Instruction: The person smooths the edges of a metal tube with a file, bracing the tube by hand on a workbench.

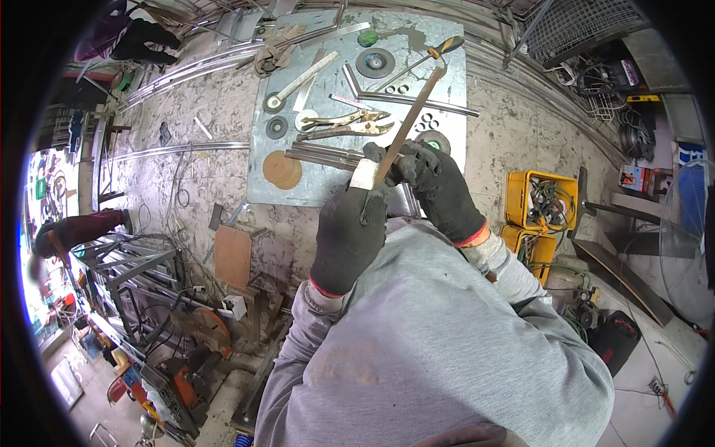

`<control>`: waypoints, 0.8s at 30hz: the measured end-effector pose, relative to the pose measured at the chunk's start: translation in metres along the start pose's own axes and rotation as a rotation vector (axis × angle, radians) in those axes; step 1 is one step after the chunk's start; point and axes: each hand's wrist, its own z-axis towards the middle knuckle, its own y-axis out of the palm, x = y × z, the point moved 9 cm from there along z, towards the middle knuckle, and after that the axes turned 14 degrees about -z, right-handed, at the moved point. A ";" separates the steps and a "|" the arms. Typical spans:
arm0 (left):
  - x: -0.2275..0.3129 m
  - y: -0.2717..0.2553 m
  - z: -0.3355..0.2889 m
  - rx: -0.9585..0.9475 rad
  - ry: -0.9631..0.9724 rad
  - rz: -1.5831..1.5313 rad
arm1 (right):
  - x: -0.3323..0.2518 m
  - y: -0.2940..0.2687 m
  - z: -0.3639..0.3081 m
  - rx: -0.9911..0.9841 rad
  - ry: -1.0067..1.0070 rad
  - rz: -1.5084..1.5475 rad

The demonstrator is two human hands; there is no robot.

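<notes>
My left hand, in a black glove with a red cuff, is closed around the white-wrapped end of a long, flat, brown file. The file slants up to the right over the table. My right hand, gloved alike, is closed beside the file's lower part; what its fingers pinch is hidden. Several metal tubes lie just left of the hands on the metal-topped table. Beyond them rest locking pliers, small dark rings and an angled metal tube.
Grinding discs, a brown round disc and a yellow-and-black screwdriver lie on the table. Yellow crates with cables stand at right. Long metal tubes stretch along the floor at left. A person's legs show far left.
</notes>
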 end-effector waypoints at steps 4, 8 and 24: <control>-0.011 0.002 -0.001 -0.023 -0.105 -0.066 | 0.003 0.006 0.000 -0.033 0.023 0.118; -0.011 0.004 -0.003 -0.012 -0.094 -0.002 | -0.010 0.004 -0.003 -0.039 -0.005 0.005; 0.007 0.003 -0.006 0.003 -0.054 0.096 | -0.005 0.011 -0.005 -0.078 -0.020 0.064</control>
